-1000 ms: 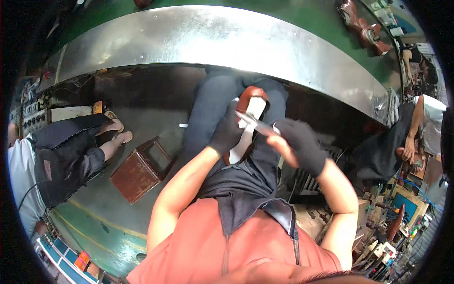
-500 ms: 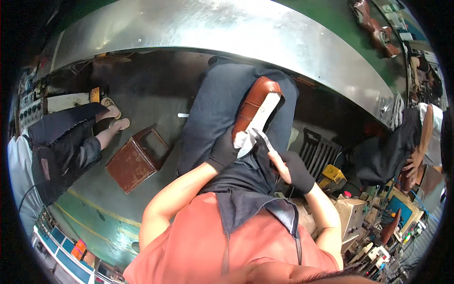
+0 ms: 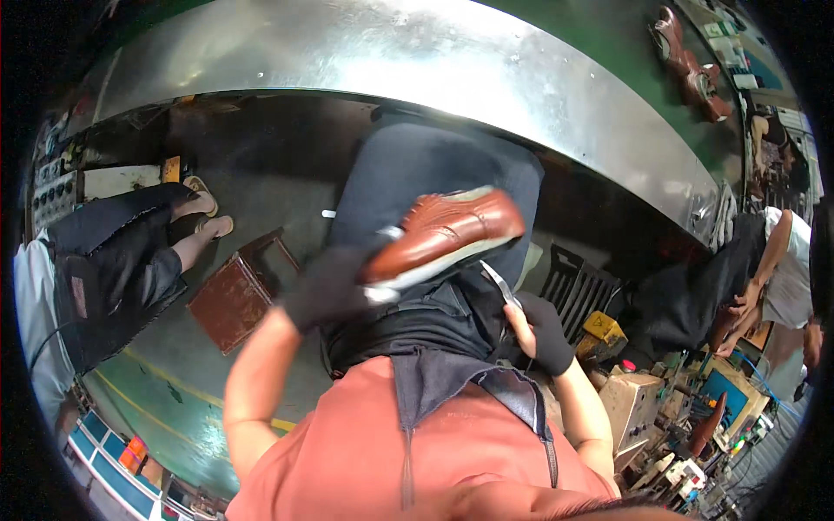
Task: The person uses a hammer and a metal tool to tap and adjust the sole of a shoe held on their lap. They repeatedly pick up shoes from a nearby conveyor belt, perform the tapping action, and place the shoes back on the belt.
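Note:
My left hand, in a dark glove with its outline smeared by motion, grips a brown leather lace-up style shoe by one end. The shoe lies sideways above my lap, its upper facing away and its pale sole edge toward me. White material shows at the gripped end. To the right, my gloved right hand is closed around a slim silver metal tool with a pointed tip; its exact kind I cannot make out. The tool is apart from the shoe. Beneath both is the dark apron over my legs.
A curved metal rail edges the green conveyor, where more brown shoes lie. On the left are a brown stool and a seated person's apron. A person's arm and a cluttered tool bench are at right.
The shoe has turned from sole-up and lengthwise to sideways with its upper showing. My left hand has swung left with it, and the tool in my right hand has come away from the shoe.

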Motion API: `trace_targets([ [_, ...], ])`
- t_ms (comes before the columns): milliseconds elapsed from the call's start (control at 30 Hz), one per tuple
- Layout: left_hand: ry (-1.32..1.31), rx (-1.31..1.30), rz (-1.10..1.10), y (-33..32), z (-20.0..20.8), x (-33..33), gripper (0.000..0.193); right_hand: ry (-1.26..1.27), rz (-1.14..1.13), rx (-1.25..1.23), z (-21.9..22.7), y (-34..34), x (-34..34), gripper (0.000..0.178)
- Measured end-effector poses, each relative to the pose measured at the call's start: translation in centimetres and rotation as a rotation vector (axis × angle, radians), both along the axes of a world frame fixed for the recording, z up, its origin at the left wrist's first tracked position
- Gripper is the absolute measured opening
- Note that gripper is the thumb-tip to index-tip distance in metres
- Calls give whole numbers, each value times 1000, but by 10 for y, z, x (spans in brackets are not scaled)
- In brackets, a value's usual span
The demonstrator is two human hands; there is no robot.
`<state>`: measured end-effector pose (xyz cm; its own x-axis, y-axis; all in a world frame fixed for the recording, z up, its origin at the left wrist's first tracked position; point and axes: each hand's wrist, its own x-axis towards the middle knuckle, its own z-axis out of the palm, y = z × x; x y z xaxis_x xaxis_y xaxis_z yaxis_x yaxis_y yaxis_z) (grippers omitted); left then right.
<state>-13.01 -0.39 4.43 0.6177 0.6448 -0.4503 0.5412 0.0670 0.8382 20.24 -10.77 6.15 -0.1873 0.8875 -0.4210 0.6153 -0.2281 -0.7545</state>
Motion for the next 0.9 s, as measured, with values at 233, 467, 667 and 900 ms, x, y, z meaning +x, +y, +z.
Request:
trace_targets([
  [233,-270,466,503,47,6,88,76,234,-241,-139,10,-17,-11,34],
  [467,-406,-57,422,-24,-95,85,57,166,-252,-390,4,-4,3,36],
  [667,-369,143,429,-69,-94,110,84,-511,483,-33,27,54,-19,42],
  [900,-712,-379,590,-43,-120,98,80,-475,757,617,-52,80,12,41],
])
